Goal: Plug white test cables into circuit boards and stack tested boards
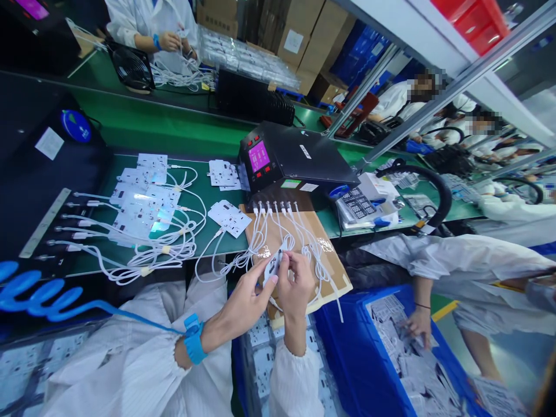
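A small white circuit board is held up between my two hands, tilted, over the cardboard sheet. My left hand is closed on the board's lower left edge, thumb in front; a blue wrist strap with a coiled cord is on that wrist. My right hand pinches the board's upper right side, and its fingertips hide part of it. White cables run from the black tester with the pink screen and lie in loops around my hands. Another white circuit board lies flat to the left, with a cable attached.
Several cabled boards lie overlapped at left beside a large black box. A blue bin full of boards stands at lower right, with a co-worker's hand in it. A metal post rises behind the tester.
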`<state>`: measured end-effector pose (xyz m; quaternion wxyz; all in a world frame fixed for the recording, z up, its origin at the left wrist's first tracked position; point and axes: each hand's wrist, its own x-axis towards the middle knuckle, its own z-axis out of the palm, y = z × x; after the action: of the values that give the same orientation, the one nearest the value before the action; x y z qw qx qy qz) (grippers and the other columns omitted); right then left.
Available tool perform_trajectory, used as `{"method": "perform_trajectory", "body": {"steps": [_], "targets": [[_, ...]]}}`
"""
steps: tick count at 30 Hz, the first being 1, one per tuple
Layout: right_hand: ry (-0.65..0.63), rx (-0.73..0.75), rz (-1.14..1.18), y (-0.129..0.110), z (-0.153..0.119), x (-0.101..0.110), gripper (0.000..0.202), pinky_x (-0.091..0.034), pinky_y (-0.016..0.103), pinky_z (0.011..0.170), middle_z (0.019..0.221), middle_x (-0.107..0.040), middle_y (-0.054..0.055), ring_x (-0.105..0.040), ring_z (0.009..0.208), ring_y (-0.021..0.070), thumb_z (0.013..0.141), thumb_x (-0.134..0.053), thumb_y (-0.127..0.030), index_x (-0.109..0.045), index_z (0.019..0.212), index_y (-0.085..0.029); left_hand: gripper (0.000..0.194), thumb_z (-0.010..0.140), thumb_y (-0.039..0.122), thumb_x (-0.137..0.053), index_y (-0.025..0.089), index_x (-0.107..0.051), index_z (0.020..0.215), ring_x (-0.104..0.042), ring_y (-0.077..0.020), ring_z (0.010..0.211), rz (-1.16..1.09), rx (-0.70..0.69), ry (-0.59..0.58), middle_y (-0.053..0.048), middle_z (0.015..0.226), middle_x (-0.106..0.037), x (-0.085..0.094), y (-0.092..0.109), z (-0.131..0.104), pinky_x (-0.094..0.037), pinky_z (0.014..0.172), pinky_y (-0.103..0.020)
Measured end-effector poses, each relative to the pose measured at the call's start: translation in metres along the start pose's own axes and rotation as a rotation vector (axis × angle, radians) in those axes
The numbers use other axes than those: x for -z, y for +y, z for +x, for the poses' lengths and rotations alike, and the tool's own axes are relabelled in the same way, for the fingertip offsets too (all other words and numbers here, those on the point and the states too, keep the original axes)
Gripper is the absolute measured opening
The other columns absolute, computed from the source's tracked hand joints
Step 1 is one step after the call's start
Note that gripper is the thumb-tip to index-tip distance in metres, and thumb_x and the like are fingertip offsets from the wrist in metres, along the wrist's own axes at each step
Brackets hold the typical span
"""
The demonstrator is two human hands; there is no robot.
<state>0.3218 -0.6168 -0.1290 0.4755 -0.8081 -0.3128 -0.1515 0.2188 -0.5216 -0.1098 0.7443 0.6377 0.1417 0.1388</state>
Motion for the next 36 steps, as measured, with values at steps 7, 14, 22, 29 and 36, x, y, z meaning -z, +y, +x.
{"method": "perform_trajectory", "body": {"steps": [7,14,22,29,36], "targets": [[0.052,0.002,0.042,0.0,0.001,0.001,0.015,-0.058,0.036,0.084,0.1,-0.069,0.007,-0.069,0.093,0.0192,0.106,-0.054,-0.028,-0.067,0.108,-0.021,0.054,0.104,0.041,-0.05,0.026,-0.048,0.157,-0.053,-0.0255,0.145,0.07,0.016,-0.024,-0.006,0.159,-0.053,0.0,0.014,0.002,-0.046,0.121,-0.038],[0.04,0.045,0.013,0.001,0.004,0.001,0.015,-0.058,0.032,0.077,0.1,-0.069,0.007,-0.069,0.09,0.0187,0.105,-0.054,-0.026,-0.068,0.108,-0.021,0.051,0.104,0.036,-0.05,0.025,-0.052,0.154,-0.047,-0.0233,0.15,0.126,-0.057,-0.021,-0.005,0.161,-0.051,-0.001,0.006,0.005,-0.04,0.126,-0.037],[-0.107,0.074,-0.009,0.0,0.011,0.01,0.017,-0.057,0.031,0.08,0.101,-0.07,0.007,-0.069,0.089,0.0175,0.107,-0.051,-0.025,-0.068,0.108,-0.021,0.055,0.105,0.046,-0.05,0.023,-0.05,0.154,-0.049,-0.0244,0.149,0.017,-0.001,0.04,-0.007,0.159,-0.053,-0.006,-0.007,0.004,-0.041,0.125,-0.038],[-0.084,0.093,-0.003,-0.003,0.011,0.008,0.017,-0.056,0.03,0.076,0.1,-0.07,0.007,-0.07,0.09,0.0179,0.107,-0.051,-0.023,-0.068,0.108,-0.021,0.055,0.1,0.048,-0.059,0.021,-0.056,0.148,-0.054,-0.0272,0.144,-0.115,0.012,0.027,-0.01,0.154,-0.058,-0.006,-0.008,0.004,-0.044,0.122,-0.038],[-0.156,0.075,-0.199,-0.016,-0.006,0.041,0.028,-0.056,0.027,0.068,0.129,-0.067,0.012,-0.069,0.076,0.0126,0.107,-0.053,-0.027,-0.066,0.132,-0.022,0.057,0.099,0.051,-0.058,0.022,-0.05,0.148,-0.055,-0.0271,0.143,-0.116,0.084,0.095,-0.011,0.155,-0.056,-0.014,-0.021,0.001,-0.044,0.123,-0.041]]}}
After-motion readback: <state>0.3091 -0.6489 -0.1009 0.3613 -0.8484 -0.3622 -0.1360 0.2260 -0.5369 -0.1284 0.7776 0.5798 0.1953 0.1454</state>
